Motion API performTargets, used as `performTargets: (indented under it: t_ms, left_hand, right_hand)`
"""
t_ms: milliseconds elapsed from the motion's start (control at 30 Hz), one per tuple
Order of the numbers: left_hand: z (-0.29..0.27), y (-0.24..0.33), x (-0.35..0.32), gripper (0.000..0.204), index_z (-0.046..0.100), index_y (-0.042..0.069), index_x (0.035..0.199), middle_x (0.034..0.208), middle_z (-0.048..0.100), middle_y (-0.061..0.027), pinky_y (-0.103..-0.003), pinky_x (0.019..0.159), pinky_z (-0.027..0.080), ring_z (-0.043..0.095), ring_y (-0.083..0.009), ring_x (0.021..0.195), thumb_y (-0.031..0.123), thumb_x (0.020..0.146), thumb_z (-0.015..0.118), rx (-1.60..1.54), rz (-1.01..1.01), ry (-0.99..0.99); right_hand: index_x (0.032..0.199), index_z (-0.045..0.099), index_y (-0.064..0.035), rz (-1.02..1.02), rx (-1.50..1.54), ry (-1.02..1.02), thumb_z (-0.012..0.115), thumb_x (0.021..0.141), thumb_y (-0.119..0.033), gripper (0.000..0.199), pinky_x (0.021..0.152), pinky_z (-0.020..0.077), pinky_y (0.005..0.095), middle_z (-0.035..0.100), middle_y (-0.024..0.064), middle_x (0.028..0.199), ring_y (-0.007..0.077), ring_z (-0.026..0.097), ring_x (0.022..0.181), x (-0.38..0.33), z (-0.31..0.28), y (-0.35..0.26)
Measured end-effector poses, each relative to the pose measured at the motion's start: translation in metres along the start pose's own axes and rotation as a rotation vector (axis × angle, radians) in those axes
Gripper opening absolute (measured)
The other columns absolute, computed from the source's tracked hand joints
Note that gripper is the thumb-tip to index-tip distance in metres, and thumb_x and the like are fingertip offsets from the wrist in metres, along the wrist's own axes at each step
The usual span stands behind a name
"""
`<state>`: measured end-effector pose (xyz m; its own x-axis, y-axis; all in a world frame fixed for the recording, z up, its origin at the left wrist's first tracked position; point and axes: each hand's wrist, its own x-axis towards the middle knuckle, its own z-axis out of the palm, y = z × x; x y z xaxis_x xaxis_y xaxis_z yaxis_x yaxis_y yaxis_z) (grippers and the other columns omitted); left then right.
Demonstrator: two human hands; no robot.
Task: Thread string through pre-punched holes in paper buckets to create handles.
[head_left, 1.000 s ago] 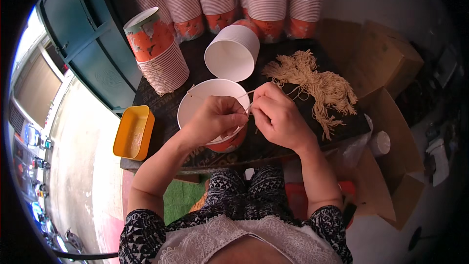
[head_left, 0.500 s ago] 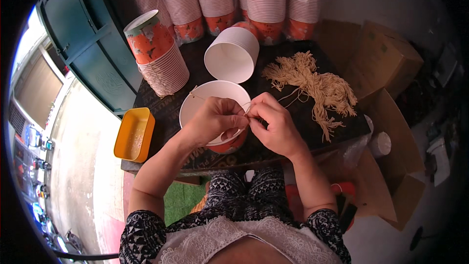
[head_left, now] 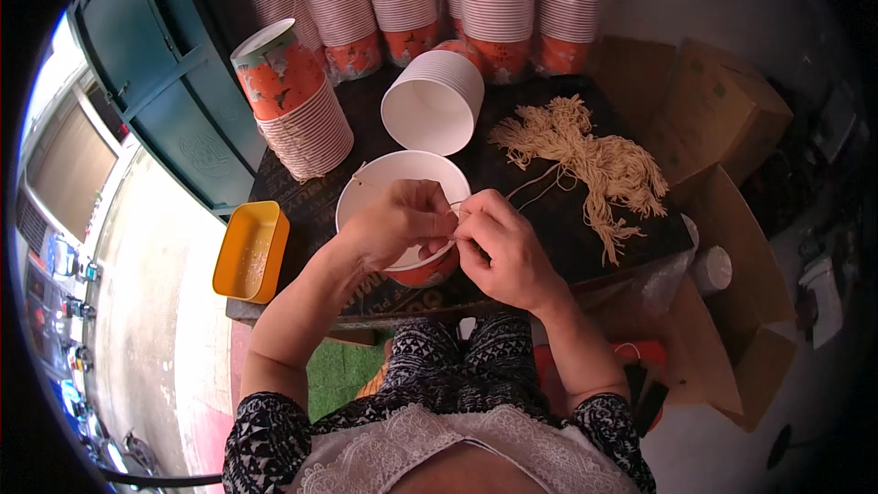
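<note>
A paper bucket (head_left: 389, 181), white inside and orange outside, stands upright at the table's near edge. Over its right rim my left hand (head_left: 395, 227) pinches a thin beige cord (head_left: 455, 205), thumb against fingers. My right hand (head_left: 503, 252) has its fingertips closed on the same cord, touching or nearly touching the left fingertips. A bit of cord also shows at the bucket's far left rim. Whether the cord is knotted is hidden by my fingers. Right of the bucket lies a bundle of beige cords (head_left: 585, 160), with loose strands trailing toward my right hand.
Behind the bucket, nested white buckets (head_left: 430, 110) lie on their side. An upside-down bucket stack (head_left: 306, 128) stands left, near a yellow plastic tub (head_left: 250, 252). Tall wrapped stacks (head_left: 498, 0) line the back. Cardboard boxes (head_left: 722, 110) stand right of the dark table (head_left: 366, 306).
My right hand has shifted slightly left and down, its fingers curling more tightly. The left hand stays almost in place, still pinching the cord.
</note>
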<state>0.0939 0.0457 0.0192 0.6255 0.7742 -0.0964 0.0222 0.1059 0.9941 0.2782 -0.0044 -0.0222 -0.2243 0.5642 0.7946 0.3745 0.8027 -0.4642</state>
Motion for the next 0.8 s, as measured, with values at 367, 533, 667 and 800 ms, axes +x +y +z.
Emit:
performTargets:
  t_ms: [367,533,667,800]
  left_hand:
    - [0.004,-0.006,-0.006,0.011,0.058,-0.001,0.085,0.076,0.062,-0.0043,-0.024,0.061,0.046,0.059,-0.0121,0.067,-0.003,0.081,0.068,0.265,0.09,0.031]
    - [0.01,-0.017,-0.011,0.012,0.059,0.001,0.09,0.079,0.065,-0.0108,-0.033,0.061,0.05,0.062,-0.0212,0.064,0.001,0.081,0.067,0.779,0.403,0.204]
    - [0.025,-0.019,-0.014,0.013,0.058,0.002,0.09,0.081,0.064,-0.0107,-0.032,0.062,0.052,0.066,-0.022,0.07,0.002,0.082,0.068,0.905,0.551,0.368]
    - [0.027,-0.02,-0.019,0.011,0.058,0.003,0.09,0.08,0.064,-0.0173,-0.04,0.061,0.053,0.067,-0.0349,0.071,0.004,0.082,0.066,1.185,0.557,0.411]
  right_hand:
    - [0.097,0.059,0.0042,0.029,-0.038,-0.068,0.062,0.084,0.003,0.013,0.078,0.049,0.0387,0.052,0.0146,0.099,0.0304,0.057,0.091,0.0,0.0,0.025]
    - [0.096,0.058,0.005,0.053,0.055,-0.064,0.061,0.085,0.003,0.012,0.078,0.0489,0.0381,0.051,0.0152,0.099,0.0307,0.057,0.09,0.002,0.003,0.024]
    - [0.096,0.056,0.005,0.086,0.112,-0.061,0.06,0.086,0.005,0.011,0.078,0.049,0.0382,0.051,0.0157,0.099,0.0311,0.057,0.09,-0.001,0.005,0.024]
    - [0.092,0.059,0.0055,0.065,0.089,-0.03,0.059,0.083,0.008,0.009,0.074,0.0487,0.0334,0.053,0.0144,0.098,0.0267,0.059,0.085,-0.001,0.004,0.022]
